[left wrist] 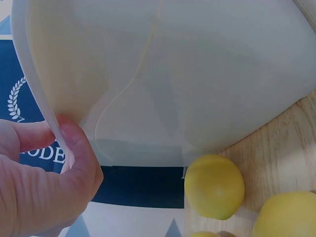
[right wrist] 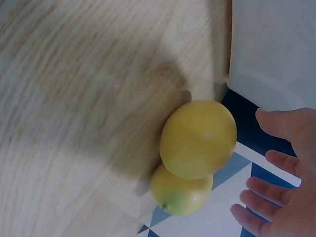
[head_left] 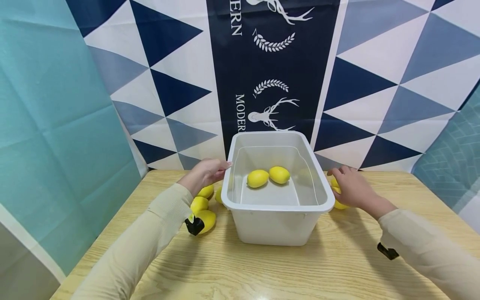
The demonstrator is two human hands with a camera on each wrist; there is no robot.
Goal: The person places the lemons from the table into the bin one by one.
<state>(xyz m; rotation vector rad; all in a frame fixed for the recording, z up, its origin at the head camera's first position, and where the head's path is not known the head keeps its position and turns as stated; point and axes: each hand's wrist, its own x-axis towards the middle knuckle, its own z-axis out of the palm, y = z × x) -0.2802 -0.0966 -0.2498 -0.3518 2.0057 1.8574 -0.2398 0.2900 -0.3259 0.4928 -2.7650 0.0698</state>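
Observation:
A white plastic bin (head_left: 273, 223) stands on the table with two yellow lemons inside, one lemon (head_left: 257, 178) left of the other lemon (head_left: 279, 175). My left hand (head_left: 207, 173) pinches the bin's left rim between thumb and fingers, as the left wrist view shows close up. On the right side of the bin my right hand (head_left: 352, 186) hovers by a pair of lemons, its fingers spread and apart from them in the right wrist view. The nearer lemon (right wrist: 198, 139) there partly covers the other lemon (right wrist: 181, 190).
Several lemons lie left of the bin under my left forearm, among them a front lemon (head_left: 206, 221). The wooden table (head_left: 270, 271) ends at a patterned cloth (head_left: 180, 83) behind the bin. A teal cloth (head_left: 56, 125) hangs at the left.

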